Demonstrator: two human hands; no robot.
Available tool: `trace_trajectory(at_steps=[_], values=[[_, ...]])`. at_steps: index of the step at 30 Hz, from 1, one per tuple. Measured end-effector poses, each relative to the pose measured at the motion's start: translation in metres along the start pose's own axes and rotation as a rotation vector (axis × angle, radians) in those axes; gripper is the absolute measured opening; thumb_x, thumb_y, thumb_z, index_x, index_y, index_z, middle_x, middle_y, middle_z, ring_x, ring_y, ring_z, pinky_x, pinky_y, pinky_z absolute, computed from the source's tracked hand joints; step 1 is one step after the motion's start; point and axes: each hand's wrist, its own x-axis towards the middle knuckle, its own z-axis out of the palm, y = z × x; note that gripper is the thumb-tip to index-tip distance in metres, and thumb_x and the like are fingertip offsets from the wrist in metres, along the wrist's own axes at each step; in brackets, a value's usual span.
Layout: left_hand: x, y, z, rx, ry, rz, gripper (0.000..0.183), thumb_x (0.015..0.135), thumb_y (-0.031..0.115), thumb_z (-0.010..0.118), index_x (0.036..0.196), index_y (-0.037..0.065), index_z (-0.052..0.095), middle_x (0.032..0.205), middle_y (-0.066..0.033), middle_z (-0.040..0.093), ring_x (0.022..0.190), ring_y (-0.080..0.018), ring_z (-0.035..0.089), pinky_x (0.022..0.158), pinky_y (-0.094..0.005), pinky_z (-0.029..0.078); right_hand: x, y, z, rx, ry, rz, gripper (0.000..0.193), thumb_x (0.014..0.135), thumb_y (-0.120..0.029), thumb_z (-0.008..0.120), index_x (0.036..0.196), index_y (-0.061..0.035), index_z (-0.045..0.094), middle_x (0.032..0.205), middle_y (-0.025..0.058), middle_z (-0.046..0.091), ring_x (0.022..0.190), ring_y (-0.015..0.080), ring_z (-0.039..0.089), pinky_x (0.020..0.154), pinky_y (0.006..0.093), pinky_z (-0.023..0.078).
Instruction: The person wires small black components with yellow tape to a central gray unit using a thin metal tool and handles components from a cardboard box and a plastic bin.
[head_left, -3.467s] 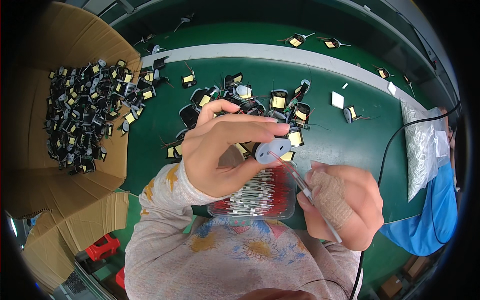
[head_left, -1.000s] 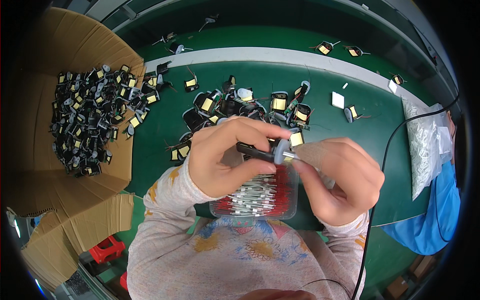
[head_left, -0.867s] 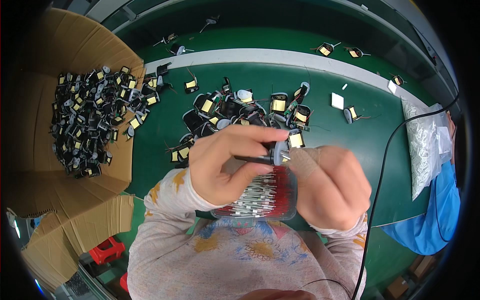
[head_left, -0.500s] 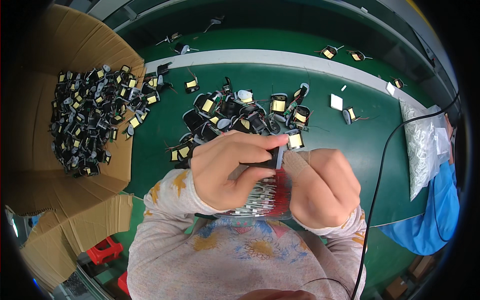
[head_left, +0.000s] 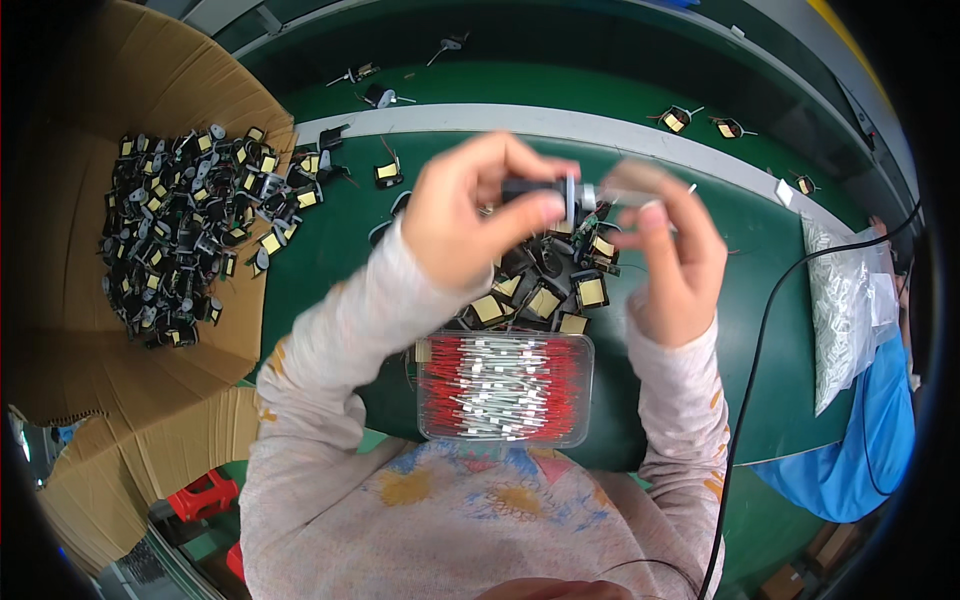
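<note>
My left hand (head_left: 470,205) pinches a small black housing (head_left: 532,188) between thumb and fingers, above the middle of the table. A grey flange and a silvery round stub on the housing face right. My right hand (head_left: 665,255) is raised just right of the stub, thumb and fingers bent around the space there. Its fingertips are smeared by motion, so whether they hold anything is unclear. Beneath both hands lies a heap of similar black housings (head_left: 543,302) with pale yellow patches. Nearer me sits a clear plastic box (head_left: 588,400) of red-and-white thin pieces (head_left: 500,385).
On the left stands a cardboard box (head_left: 60,250) filled with more black housings (head_left: 190,230). Several lie beyond the white ledge (head_left: 450,117). At right are a clear bag of small white pieces (head_left: 835,320), a blue cloth (head_left: 850,430) and a hanging black cable (head_left: 757,350).
Both hands have risen away from the clear box toward the far side and moved apart. The housing has gone along in my left hand. The box and its contents are now uncovered.
</note>
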Motion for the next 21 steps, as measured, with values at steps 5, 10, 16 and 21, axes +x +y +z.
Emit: trace_trajectory(at_steps=[5,10,16,21], values=[[0.106,-0.051,-0.059,0.661,0.246,0.287,0.039,0.067,0.016,0.077,0.099,0.010,0.055,0.096,-0.0049,0.067,0.085,-0.0220,0.063,0.079,-0.0316,0.047,0.017,-0.003,-0.022,-0.006,0.217,-0.160,0.040,0.088,-0.017,0.055,0.124,-0.0019,0.048,0.114,0.0128,0.057,0.094,0.0140,0.053,0.079,0.0254,0.044],[0.104,-0.056,-0.027,1.450,-0.084,0.354,0.022,0.069,0.023,0.069,0.090,0.022,0.061,0.106,0.0023,0.057,0.110,-0.0261,0.044,0.088,-0.0416,0.037,0.006,-0.004,-0.037,-0.059,0.204,-0.134,0.041,0.083,-0.012,0.060,0.121,-0.0025,0.051,0.113,0.0096,0.057,0.095,0.0151,0.053,0.079,0.0260,0.045],[0.093,-0.091,-0.011,1.350,-1.013,-0.052,0.019,0.075,0.021,0.061,0.094,0.022,0.066,0.093,-0.0048,0.064,0.094,-0.0258,0.060,0.081,-0.0411,0.048,-0.016,-0.019,-0.036,-0.099,-0.138,0.021,0.031,0.078,-0.003,0.061,0.110,0.0002,0.058,0.102,0.0089,0.062,0.090,0.0142,0.058,0.075,0.0261,0.048],[0.086,-0.078,-0.030,1.684,-0.608,0.587,0.017,0.071,0.015,0.061,0.086,0.021,0.057,0.082,-0.0015,0.056,0.081,-0.0207,0.054,0.064,-0.0343,0.047,-0.034,-0.022,-0.033,-0.266,-0.394,0.025,0.025,0.077,-0.003,0.063,0.102,-0.0017,0.062,0.084,0.0096,0.066,0.071,0.0165,0.062,0.063,0.0266,0.050]])
